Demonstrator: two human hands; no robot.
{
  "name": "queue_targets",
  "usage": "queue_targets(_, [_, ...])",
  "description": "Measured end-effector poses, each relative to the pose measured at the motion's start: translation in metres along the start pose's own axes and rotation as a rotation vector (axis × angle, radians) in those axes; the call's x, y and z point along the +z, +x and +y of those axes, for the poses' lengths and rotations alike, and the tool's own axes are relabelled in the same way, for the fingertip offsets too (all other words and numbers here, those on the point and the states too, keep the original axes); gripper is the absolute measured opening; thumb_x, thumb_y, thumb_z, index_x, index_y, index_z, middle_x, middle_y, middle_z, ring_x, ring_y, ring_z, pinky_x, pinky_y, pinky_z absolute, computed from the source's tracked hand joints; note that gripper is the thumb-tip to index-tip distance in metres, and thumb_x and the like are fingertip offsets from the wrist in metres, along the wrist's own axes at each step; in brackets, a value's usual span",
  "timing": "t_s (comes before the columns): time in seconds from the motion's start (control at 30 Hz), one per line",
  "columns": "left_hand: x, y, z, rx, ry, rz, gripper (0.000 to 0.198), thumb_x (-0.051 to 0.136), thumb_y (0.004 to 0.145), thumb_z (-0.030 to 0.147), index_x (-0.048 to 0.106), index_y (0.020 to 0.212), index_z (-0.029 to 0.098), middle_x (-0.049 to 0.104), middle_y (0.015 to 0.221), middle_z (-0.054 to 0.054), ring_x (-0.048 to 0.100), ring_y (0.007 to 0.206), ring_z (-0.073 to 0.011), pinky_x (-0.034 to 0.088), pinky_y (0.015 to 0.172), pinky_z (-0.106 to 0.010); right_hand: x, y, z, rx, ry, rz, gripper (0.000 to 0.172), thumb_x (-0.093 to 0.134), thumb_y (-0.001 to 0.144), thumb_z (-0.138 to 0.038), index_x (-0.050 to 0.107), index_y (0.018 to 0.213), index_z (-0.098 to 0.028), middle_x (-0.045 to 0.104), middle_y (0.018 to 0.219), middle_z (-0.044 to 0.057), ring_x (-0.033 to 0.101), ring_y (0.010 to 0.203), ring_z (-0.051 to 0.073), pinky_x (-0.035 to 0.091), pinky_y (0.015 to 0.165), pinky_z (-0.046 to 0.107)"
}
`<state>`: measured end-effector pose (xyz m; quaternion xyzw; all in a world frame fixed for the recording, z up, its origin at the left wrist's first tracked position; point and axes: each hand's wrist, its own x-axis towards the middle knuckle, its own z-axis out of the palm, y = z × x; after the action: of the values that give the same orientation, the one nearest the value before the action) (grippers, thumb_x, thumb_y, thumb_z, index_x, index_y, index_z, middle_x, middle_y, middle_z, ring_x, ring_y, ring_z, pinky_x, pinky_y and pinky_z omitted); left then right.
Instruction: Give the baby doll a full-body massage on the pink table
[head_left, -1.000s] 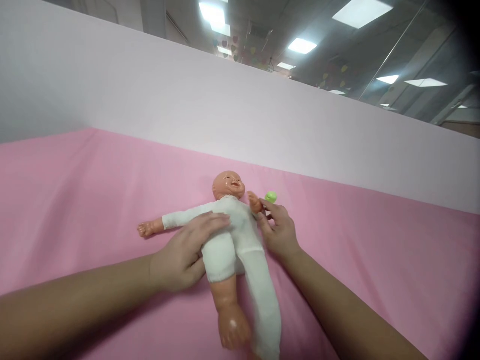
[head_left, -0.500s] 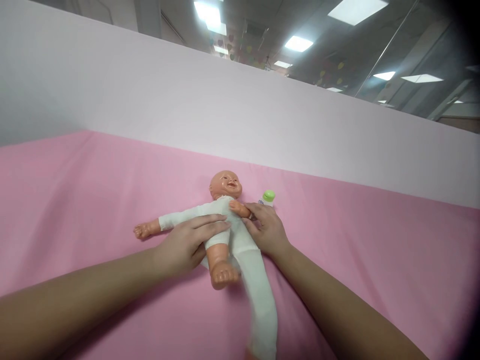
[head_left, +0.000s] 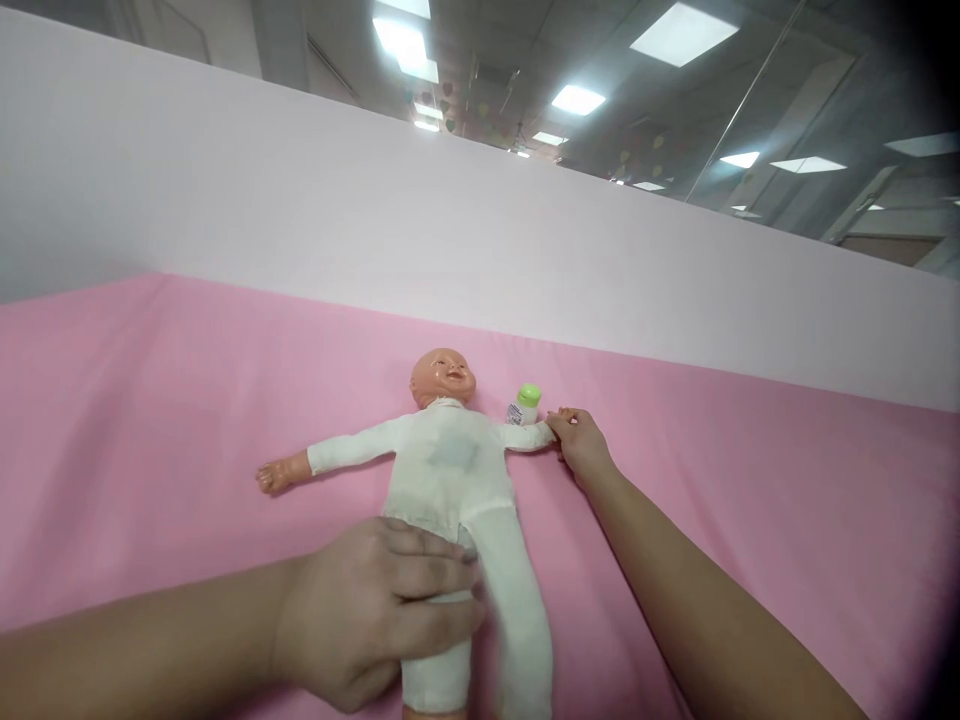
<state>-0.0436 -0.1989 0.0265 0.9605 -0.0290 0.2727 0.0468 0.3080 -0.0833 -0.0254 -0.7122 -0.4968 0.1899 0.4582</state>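
A baby doll with a white cloth body lies on its back, head at the far side, arms stretched out to both sides. My left hand is wrapped over the doll's left-side thigh, its fingers curled across the cloth and slightly blurred. At the doll's other arm, my right hand is closed around the small plastic hand, which it mostly hides. Just beyond that arm stands a small bottle with a green cap. The doll's feet are largely cut off by the bottom edge of the view.
Pink cloth covers the surface beneath the doll, with soft folds in it. Along the far side runs a white wall panel. Above it, glass reflects or shows ceiling lights.
The doll's bent leg has come down straight, with my left hand moving nearer along it. My right hand has drawn the doll's arm outward from its chest, uncovering a greyish patch.
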Motion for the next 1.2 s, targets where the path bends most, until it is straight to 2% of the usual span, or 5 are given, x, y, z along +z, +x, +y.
queue_targets(0.33, [-0.003, -0.01, -0.009, -0.119, -0.037, 0.209, 0.049, 0.046, 0.099, 0.019, 0.051, 0.147, 0.018, 0.071, 0.133, -0.015, 0.069, 0.121, -0.0259, 0.061, 0.098, -0.038, -0.005, -0.007, -0.006, -0.08, -0.207, 0.046, 0.065, 0.064, 0.087, -0.055, 0.054, 0.14, -0.018, 0.075, 0.11, 0.011, 0.071, 0.102, 0.029, 0.053, 0.09, 0.041])
queue_targets(0.6, [-0.011, -0.032, -0.046, -0.685, -0.084, 0.252, 0.047, 0.056, 0.095, 0.016, 0.062, 0.141, 0.028, 0.07, 0.135, -0.004, 0.067, 0.124, -0.0262, 0.057, 0.105, -0.043, 0.012, -0.048, -0.037, -0.512, -0.011, 0.079, 0.055, 0.072, 0.089, -0.048, 0.058, 0.136, -0.023, 0.075, 0.097, 0.004, 0.065, 0.067, 0.017, 0.059, 0.068, 0.032])
queue_targets(0.73, [-0.01, -0.025, -0.05, -0.9, -0.183, 0.202, 0.047, 0.055, 0.094, 0.015, 0.066, 0.138, 0.025, 0.07, 0.135, -0.005, 0.066, 0.124, -0.027, 0.055, 0.106, -0.043, 0.032, -0.065, -0.047, -0.8, -0.162, -0.034, 0.03, 0.064, 0.096, -0.031, 0.068, 0.125, -0.027, 0.075, 0.112, 0.006, 0.072, 0.095, 0.022, 0.061, 0.089, 0.039])
queue_targets(1.0, [-0.006, -0.028, -0.05, -0.822, -0.087, 0.198, 0.052, 0.055, 0.091, 0.011, 0.063, 0.14, 0.028, 0.07, 0.135, -0.001, 0.066, 0.124, -0.0224, 0.053, 0.109, -0.038, 0.043, -0.072, -0.048, -0.897, -0.223, -0.152, 0.038, 0.053, 0.099, -0.02, 0.068, 0.132, -0.031, 0.067, 0.136, 0.004, 0.064, 0.125, 0.022, 0.055, 0.107, 0.04])
queue_targets(1.2, [-0.005, -0.031, -0.045, -0.451, 0.103, 0.27, 0.051, 0.056, 0.096, 0.023, 0.056, 0.146, 0.028, 0.072, 0.131, -0.006, 0.07, 0.117, -0.0291, 0.058, 0.101, -0.043, 0.02, -0.065, -0.046, -0.564, -0.096, -0.043, 0.052, 0.06, 0.096, -0.038, 0.052, 0.145, -0.023, 0.071, 0.127, 0.01, 0.068, 0.076, 0.018, 0.061, 0.08, 0.039])
